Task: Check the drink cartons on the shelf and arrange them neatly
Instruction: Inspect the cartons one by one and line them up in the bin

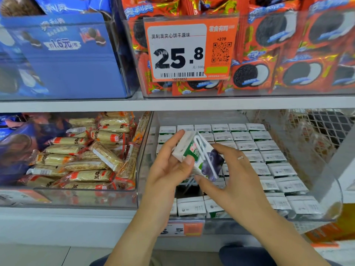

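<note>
right now one little drink carton (pixel 199 156) is up in the air, tipped on its side, over the clear bin (pixel 334 200) where the other cartons (pixel 269 150) stand in rows. the left hand (pixel 169 167) holds it, with fingers behind and the thumb on the front. the right hand (pixel 236 181) touches its lower end with thumb and fingertips curled around it, so both hands have it. a straw in a wrapper is stuck on its side. under it there is a dark gap (pixel 189 189) in the rows, and that looks like its home.

what could go wrong? i think the carton could slip, since it is held only at the edges, and fall on the neat rows and knock them crooked. the straw could catch on a finger and peel off. if it goes into the gap tilted, it may jam or push its neighbours. the snack bars (pixel 86 160) in the next bin are well apart.
</note>
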Demonstrator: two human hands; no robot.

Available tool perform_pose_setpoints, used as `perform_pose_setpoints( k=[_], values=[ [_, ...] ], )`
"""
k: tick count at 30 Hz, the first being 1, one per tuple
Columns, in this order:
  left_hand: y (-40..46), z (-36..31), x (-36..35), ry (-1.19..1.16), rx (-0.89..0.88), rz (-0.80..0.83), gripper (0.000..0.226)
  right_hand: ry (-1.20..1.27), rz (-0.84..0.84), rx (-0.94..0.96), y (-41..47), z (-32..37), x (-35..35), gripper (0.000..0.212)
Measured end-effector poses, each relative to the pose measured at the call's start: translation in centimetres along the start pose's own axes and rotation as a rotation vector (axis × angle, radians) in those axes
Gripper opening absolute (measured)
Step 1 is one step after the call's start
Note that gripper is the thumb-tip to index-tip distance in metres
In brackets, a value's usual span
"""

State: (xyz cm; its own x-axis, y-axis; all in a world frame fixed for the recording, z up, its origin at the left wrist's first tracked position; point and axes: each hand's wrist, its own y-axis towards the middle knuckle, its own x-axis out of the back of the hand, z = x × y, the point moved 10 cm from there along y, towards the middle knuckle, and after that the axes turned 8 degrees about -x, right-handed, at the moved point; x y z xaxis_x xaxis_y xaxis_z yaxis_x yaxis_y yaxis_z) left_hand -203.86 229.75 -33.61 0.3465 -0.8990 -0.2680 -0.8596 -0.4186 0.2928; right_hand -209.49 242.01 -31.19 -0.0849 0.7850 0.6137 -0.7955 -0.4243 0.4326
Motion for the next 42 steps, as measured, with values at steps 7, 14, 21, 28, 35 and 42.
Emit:
perform_pose_setpoints(
  k=[7, 14, 21, 28, 35, 42],
  values=[
    [-0.3, -0.1, -1.7, 0.068, 0.001, 0.123, 0.052, 0.241, 0.014, -0.138, 0.4, -0.8, 0.9, 0.041],
    [-0.5, 1.4, -1.7, 0.294, 0.099, 0.232, 0.072, 0.915, 0.264, -0.439, 0.5, -3.4, -1.2, 0.032],
    [-0.1, 0.9, -0.8, 0.386, 0.012, 0.077, 0.048, 1.107, 0.383, -0.484, 0.5, -2.9, -1.9, 0.035],
    [-0.4, -1.7, 0.2, 0.599, -0.218, -0.065, 0.050, 1.238, 0.430, -0.510, 0.6, -3.3, -1.9, 0.036],
    [-1.3, -5.0, -1.2, 0.977, -0.561, -0.081, 0.062, 1.190, 0.356, -0.422, 0.9, -3.2, -0.9, 0.061],
    [-1.2, -4.4, -0.5, 0.907, -0.489, -0.119, 0.072, 1.169, 0.312, -0.352, 0.9, -2.6, -0.3, 0.060]
  ],
)
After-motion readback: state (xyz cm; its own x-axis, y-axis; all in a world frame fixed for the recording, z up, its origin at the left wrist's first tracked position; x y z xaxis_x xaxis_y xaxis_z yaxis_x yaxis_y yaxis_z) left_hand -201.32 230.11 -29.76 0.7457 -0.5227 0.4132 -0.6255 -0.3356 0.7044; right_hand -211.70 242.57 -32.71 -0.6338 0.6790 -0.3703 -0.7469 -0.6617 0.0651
